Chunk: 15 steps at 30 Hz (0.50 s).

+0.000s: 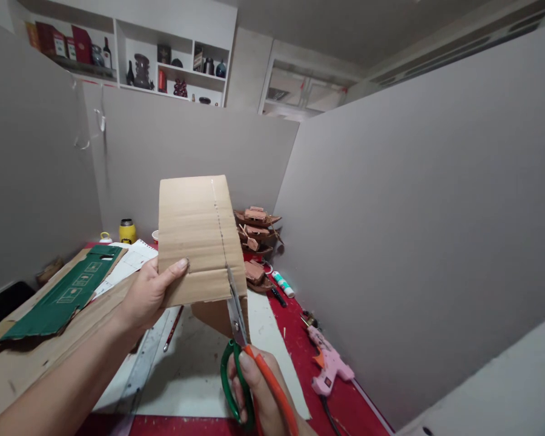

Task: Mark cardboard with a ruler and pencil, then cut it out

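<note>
My left hand (152, 290) grips a piece of brown cardboard (193, 236) at its lower left edge, thumb on the front face. A dotted dark line runs down the right part of the cardboard. My right hand (263, 387) is closed round scissors (237, 315) with one green and one orange handle. The scissor blades point up and meet the cardboard's lower edge, near the dotted line. Below the piece, a darker brown flap (213, 318) of cardboard shows behind the blades.
Brown model boats (257, 230) stand beyond the cardboard. A pink glue gun (331, 363) lies at the right on the red cloth (300, 357). Green-printed cardboard (68, 293), a yellow bottle (127, 231) and a metal ruler (140, 363) are on the left. Grey partitions (390, 212) surround the table.
</note>
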### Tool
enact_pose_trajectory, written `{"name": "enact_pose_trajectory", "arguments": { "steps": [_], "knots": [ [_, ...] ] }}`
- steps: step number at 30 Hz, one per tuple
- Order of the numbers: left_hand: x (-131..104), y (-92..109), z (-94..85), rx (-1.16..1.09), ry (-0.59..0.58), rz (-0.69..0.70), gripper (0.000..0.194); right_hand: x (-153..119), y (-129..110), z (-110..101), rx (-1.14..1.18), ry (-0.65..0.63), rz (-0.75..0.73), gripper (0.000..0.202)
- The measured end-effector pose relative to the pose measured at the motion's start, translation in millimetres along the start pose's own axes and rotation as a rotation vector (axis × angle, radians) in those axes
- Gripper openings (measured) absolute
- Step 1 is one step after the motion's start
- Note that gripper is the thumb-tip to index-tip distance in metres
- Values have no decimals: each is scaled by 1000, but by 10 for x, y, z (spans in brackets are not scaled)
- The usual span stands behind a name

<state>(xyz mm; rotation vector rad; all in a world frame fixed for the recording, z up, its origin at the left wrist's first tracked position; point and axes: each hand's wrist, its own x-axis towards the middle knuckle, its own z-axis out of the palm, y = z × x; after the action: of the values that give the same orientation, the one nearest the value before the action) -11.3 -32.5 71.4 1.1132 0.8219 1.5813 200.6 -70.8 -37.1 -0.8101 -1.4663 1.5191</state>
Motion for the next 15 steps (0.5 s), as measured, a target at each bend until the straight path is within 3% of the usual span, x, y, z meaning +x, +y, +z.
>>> {"name": "enact_pose_trajectory", "arguments": {
  "steps": [6, 15],
  "knots": [
    [-4, 11, -9, 30, 5, 35, 53, 28, 8, -5, -6, -4, -12, 57],
    [-54, -176, 67, 114, -53, 57, 52, 76, -78, -42, 29, 78, 16, 58]
  ]
}}
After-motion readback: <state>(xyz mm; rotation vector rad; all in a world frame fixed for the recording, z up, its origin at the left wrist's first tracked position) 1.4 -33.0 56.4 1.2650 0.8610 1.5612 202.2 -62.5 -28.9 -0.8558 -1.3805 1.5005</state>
